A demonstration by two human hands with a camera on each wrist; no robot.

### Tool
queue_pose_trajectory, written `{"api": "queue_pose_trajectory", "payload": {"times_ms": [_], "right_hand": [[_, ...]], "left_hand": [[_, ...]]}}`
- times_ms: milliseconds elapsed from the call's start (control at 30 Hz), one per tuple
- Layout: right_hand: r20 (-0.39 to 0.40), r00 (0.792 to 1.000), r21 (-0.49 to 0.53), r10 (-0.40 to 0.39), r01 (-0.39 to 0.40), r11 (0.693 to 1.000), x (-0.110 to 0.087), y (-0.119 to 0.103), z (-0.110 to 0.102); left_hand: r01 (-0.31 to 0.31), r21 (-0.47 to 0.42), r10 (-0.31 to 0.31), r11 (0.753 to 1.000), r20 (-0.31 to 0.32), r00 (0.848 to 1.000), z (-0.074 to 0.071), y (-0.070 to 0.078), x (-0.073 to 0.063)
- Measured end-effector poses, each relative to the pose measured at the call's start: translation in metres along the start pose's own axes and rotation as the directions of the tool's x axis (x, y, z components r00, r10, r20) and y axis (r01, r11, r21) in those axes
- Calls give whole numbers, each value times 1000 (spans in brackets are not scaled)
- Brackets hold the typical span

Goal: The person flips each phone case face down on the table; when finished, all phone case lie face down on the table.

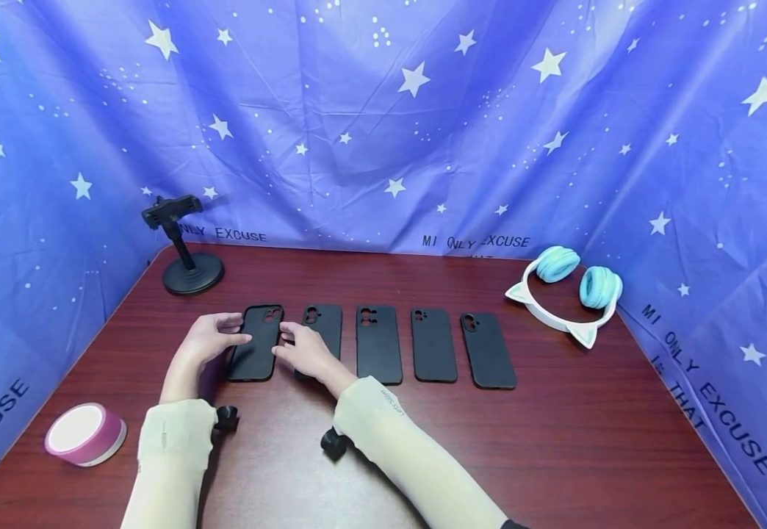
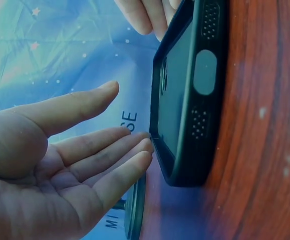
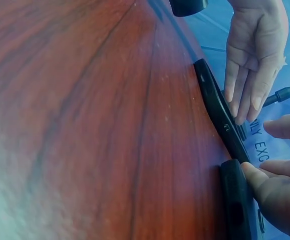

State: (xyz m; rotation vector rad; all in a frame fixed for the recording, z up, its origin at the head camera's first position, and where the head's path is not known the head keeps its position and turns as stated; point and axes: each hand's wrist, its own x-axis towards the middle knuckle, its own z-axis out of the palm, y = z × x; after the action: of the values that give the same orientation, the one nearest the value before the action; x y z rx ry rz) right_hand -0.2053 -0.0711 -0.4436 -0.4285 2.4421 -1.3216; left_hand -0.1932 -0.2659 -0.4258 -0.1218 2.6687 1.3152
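Several black phone cases stand in a row across the table. The leftmost phone case (image 1: 261, 351) has its hollow side up, and its raised rim shows in the left wrist view. My left hand (image 1: 210, 339) is at its left edge, fingers extended and thumb apart, with the fingertips right at the rim. At the opposite edge is my right hand (image 1: 305, 350), fingers loosely bent; its forearm side overlaps the second phone case (image 1: 330, 323). In the right wrist view, a fingertip of the right hand (image 3: 285, 185) lies close by the ends of two cases.
Three more phone cases (image 1: 380, 353) lie to the right, back side up. A black phone stand (image 1: 192, 273) is at the back left, a pink and white round object (image 1: 86, 433) at the front left. White and mint cat-ear headphones (image 1: 555, 319) rest at the back right, by the starry curtain.
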Motion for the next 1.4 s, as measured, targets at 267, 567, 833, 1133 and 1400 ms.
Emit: {"api": "queue_pose_trajectory", "payload": {"times_ms": [267, 567, 833, 1133, 1400], "right_hand": [[-24, 1000, 63, -4, 5, 998, -3, 0, 1], [-97, 994, 167, -56, 72, 983, -3, 5, 4], [-153, 983, 334, -98, 145, 932, -2, 5, 3], [-200, 960, 400, -196, 263, 878, -3, 1, 2], [-200, 957, 481, -209, 281, 830, -2, 1, 2]], "left_hand": [[10, 0, -10, 1000, -10, 1000, 2, 2, 0], [41, -34, -41, 999, 10, 999, 3, 4, 1], [37, -36, -36, 999, 9, 999, 8, 9, 2], [46, -62, -43, 997, 42, 998, 13, 16, 3], [62, -47, -59, 997, 48, 997, 16, 18, 4]]}}
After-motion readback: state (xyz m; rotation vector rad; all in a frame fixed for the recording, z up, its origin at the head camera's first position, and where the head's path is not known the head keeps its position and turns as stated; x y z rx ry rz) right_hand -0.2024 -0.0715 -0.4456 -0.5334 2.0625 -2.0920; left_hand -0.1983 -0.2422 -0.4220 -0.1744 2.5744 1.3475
